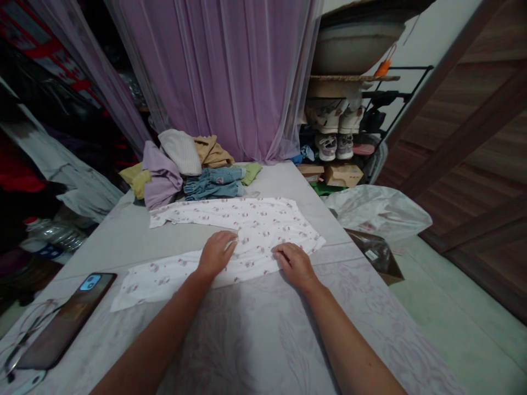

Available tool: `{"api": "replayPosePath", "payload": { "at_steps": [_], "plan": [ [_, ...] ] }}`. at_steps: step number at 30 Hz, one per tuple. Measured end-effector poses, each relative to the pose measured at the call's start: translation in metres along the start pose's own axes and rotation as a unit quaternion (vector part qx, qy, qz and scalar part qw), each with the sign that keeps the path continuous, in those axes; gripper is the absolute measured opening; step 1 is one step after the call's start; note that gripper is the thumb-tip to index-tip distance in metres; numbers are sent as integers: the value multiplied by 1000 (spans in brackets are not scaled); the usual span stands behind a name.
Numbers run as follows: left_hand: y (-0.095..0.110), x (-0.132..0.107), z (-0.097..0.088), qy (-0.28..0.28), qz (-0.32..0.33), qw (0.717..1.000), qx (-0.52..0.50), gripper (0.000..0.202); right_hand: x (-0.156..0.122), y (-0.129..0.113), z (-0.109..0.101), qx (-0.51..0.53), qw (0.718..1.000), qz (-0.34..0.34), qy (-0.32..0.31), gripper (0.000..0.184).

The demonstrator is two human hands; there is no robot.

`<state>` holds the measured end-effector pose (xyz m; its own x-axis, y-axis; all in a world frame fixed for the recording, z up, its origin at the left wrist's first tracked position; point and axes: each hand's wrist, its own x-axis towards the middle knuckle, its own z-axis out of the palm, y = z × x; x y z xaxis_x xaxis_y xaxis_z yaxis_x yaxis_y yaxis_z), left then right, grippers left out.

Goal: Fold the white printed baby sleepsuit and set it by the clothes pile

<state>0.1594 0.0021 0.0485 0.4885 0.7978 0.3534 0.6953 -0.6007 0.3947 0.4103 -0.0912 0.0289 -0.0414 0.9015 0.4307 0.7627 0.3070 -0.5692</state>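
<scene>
A white garment with a small pink print (247, 230) lies spread and folded across the grey-covered surface (102, 247). My left hand (216, 254) rests flat on it at a fold edge, and my right hand (294, 267) rests flat on its near edge; neither appears to grip it. Behind it is a heap of clothes, including folded blue jeans (214, 184), a lilac garment (161, 175) and a white knit (180, 152). A smartphone (68, 321) and eyeglasses (28, 334) lie at the near left, beyond my left hand's reach of the cloth.
A lilac sheer curtain (222, 71) hangs behind the heap. To the right stand a shoe rack with sneakers (331, 147), cardboard boxes (343, 174), a white plastic bag (379, 211) and a brown packet (374, 255). Plastic bottles (53, 233) lie low at left.
</scene>
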Motion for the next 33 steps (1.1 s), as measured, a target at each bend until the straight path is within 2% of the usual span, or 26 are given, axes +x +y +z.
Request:
{"api": "replayPosePath", "payload": {
  "at_steps": [2,5,9,13,20,33],
  "plan": [
    [1,-28,-10,18,26,999,13,25,-7,9,-7,-4,1000,14,16,18],
    [-3,-68,-24,24,33,999,32,25,-17,21,-17,-31,998,38,39,16],
    [-21,-95,-34,11,23,999,46,26,-24,32,-24,-81,992,74,61,16],
    [-31,-97,-36,-3,-9,999,40,25,-23,30,-26,-114,990,73,46,14],
    [-19,-94,-41,-20,-30,999,37,25,-22,27,-26,-129,987,67,64,14],
    [-13,-98,-44,-23,-24,998,46,28,-19,30,-28,-84,992,73,64,18]
  ]
}}
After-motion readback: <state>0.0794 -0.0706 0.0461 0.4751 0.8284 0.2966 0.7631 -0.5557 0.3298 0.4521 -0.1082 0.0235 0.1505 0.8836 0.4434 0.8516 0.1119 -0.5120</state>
